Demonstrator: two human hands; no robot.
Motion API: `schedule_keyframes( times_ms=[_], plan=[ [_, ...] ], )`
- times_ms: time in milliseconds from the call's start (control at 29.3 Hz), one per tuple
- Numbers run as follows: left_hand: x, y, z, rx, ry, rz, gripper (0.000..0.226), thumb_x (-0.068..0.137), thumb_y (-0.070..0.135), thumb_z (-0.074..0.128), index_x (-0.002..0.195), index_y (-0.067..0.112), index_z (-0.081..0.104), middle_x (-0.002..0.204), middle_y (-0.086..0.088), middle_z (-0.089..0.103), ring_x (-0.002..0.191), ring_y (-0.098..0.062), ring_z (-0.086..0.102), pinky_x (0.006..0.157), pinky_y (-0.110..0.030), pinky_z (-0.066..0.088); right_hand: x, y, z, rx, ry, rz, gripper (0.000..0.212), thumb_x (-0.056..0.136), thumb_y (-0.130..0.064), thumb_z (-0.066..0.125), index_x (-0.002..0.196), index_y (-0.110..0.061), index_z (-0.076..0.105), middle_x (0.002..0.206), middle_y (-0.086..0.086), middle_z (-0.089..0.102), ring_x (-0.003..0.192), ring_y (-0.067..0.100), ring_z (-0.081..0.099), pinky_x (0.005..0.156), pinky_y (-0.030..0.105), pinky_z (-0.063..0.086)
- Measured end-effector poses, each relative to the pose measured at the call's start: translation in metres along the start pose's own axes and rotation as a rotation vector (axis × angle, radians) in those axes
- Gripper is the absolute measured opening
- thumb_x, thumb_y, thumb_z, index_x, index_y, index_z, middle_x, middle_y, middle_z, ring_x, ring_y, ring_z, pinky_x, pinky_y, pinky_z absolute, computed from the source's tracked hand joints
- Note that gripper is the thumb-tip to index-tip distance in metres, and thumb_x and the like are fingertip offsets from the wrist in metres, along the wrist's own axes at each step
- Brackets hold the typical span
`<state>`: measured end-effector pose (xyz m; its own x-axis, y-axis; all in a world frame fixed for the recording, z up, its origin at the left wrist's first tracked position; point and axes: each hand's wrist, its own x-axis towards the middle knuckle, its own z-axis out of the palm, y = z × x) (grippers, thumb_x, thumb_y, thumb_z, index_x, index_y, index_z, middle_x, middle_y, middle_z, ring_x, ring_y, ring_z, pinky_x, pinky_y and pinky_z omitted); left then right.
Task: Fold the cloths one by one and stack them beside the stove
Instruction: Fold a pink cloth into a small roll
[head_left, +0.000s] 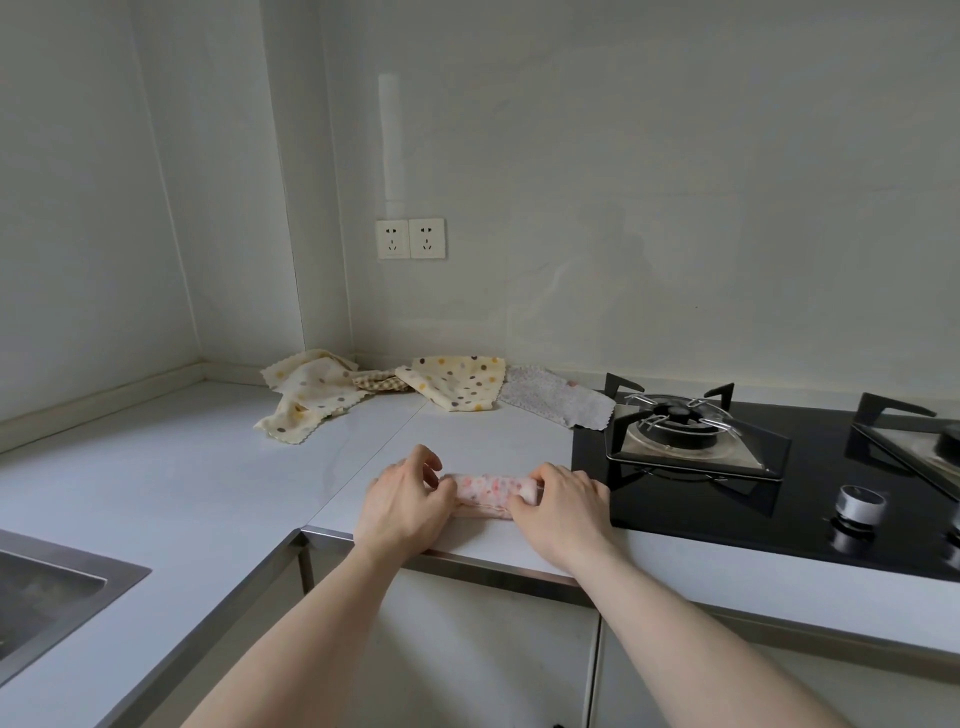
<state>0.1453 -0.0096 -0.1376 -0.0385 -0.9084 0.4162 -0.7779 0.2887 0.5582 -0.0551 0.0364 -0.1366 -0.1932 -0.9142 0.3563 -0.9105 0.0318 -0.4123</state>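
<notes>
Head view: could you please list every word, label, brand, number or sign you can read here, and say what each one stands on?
None: no readable text shows anywhere.
Wall sockets: only slot holes, no lettering.
Stove knob: plain metal; any markings are too small to tell.
Pink spotted cloth, held by the left hand and right hand: printed dots only.
</notes>
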Motion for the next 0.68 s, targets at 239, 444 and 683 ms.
schedule_keyframes(
  times_ms=[239, 444, 683],
  plan=[
    [0.0060, -0.0014, 0.0024, 0.155, -0.132, 0.023, 0.042, 0.086, 0.056, 0.049, 0.123, 0.039, 0.062, 0.124, 0.012, 0.063, 0.122, -0.020, 0.048, 0.103, -0.038, 0.038, 0.0007, -0.0007, -0.0027, 0.059, 0.002, -0.023, 0.020, 0.092, -0.049, 0.054, 0.101, -0.031, 0.053, 0.102, -0.011, 0.069, 0.104, 0.021, 0.059, 0.099, 0.039, 0.034],
    [0.0028, -0.0013, 0.0023, 0.158, -0.164, 0.023, 0.026, 0.094, 0.033, 0.041, 0.113, 0.029, 0.058, 0.126, 0.007, 0.061, 0.123, -0.021, 0.046, 0.097, -0.036, 0.031, -0.0030, -0.0011, -0.0076, 0.189, -0.035, -0.044, 0.020, 0.092, -0.046, 0.061, 0.106, -0.033, 0.052, 0.096, -0.015, 0.070, 0.103, 0.016, 0.066, 0.102, 0.035, 0.035],
    [0.0020, -0.0080, 0.0070, 0.155, -0.168, 0.033, 0.022, 0.098, 0.036, 0.039, 0.116, 0.031, 0.051, 0.130, 0.012, 0.057, 0.124, -0.017, 0.043, 0.097, -0.032, 0.030, -0.0036, 0.0050, -0.0050, 0.218, -0.069, -0.087, 0.023, 0.096, -0.040, 0.060, 0.118, -0.034, 0.062, 0.109, -0.012, 0.071, 0.106, 0.017, 0.060, 0.107, 0.034, 0.036]
  ],
)
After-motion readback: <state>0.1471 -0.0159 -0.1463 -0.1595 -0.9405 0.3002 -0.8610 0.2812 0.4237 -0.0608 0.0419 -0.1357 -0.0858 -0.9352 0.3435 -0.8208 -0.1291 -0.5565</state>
